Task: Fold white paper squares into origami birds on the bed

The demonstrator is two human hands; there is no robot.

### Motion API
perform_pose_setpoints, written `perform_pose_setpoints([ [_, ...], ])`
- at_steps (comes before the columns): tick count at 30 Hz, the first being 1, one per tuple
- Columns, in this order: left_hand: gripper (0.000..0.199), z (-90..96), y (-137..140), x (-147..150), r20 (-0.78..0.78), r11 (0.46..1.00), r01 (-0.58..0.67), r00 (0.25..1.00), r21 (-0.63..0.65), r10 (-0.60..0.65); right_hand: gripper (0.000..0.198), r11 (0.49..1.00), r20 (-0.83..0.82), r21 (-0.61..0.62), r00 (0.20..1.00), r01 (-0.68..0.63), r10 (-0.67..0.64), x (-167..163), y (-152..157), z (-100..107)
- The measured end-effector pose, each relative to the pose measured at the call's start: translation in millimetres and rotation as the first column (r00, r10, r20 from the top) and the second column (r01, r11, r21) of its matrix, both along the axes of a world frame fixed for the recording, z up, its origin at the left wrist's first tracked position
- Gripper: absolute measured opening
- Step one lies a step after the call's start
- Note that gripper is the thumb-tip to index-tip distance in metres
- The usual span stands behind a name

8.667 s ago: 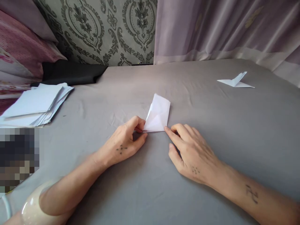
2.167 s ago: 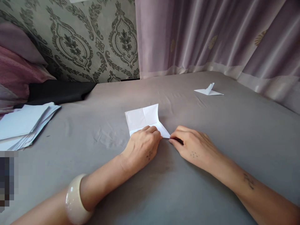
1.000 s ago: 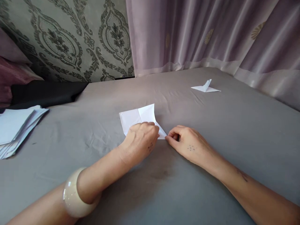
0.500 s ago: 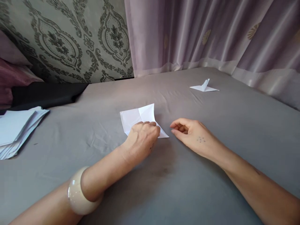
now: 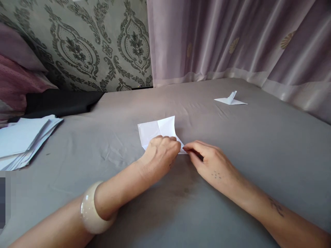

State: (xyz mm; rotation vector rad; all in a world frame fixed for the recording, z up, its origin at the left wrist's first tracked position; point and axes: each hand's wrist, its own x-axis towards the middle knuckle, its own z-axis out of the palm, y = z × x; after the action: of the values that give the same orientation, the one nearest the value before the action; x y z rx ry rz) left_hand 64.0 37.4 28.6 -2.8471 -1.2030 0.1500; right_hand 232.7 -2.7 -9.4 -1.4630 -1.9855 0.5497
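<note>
The left hand [image 5: 160,154] curled over the paper [image 5: 156,129], its hold unclear. The right hand [image 5: 209,159] pinched the paper's right corner.

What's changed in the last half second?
The right hand, off the paper half a second ago, has moved left and is back at the right corner of the white paper; whether it grips is unclear. The left hand stays over the near side. The paper stack and small folded paper lie unchanged.
</note>
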Motion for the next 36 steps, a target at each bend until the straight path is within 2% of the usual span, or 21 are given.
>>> perform_pose_setpoints([
  [5, 0.024, 0.9, 0, -2, 0.006, 1.0, -0.006, 1.0, -0.027, 0.007, 0.026, 0.999, 0.005, -0.005, 0.999, 0.041, -0.041, 0, 1, 4],
  [11, 0.026, -1.7, 1, -3, 0.042, 0.998, -0.021, 0.999, -0.052, 0.023, 0.035, 0.998, 0.036, 0.016, 0.997, -0.062, 0.061, -5, -7, 1],
  [17, 0.025, -2.3, 6, -5, 0.068, 0.994, -0.03, 0.997, -0.108, 0.037, 0.029, 0.999, 0.254, -0.032, 0.966, -0.032, 0.039, -12, -17, 4],
  [23, 0.016, 3.1, 20, -31, 0.134, 0.972, -0.093, 0.983, -0.215, 0.124, 0.027, 0.993, 0.481, 0.105, 0.877, -0.055, -0.003, -22, -26, 0],
  [27, 0.019, 15.5, 34, -48, 0.148, 0.909, -0.132, 0.967, -0.395, 0.205, 0.022, 0.978, 0.567, 0.177, 0.824, -0.109, -0.011, -25, -27, -3],
  [32, 0.023, 25.7, 48, -57, 0.053, 0.773, -0.238, 0.942, -0.589, 0.33, 0.023, 0.968, 0.569, 0.225, 0.821, -0.11, -0.039, -31, -28, -1],
  [36, 0.027, 22.2, 54, -63, 0.073, 0.711, -0.195, 0.942, -0.675, 0.327, 0.022, 0.967, 0.562, 0.227, 0.827, -0.117, -0.031, -34, -27, 0],
])
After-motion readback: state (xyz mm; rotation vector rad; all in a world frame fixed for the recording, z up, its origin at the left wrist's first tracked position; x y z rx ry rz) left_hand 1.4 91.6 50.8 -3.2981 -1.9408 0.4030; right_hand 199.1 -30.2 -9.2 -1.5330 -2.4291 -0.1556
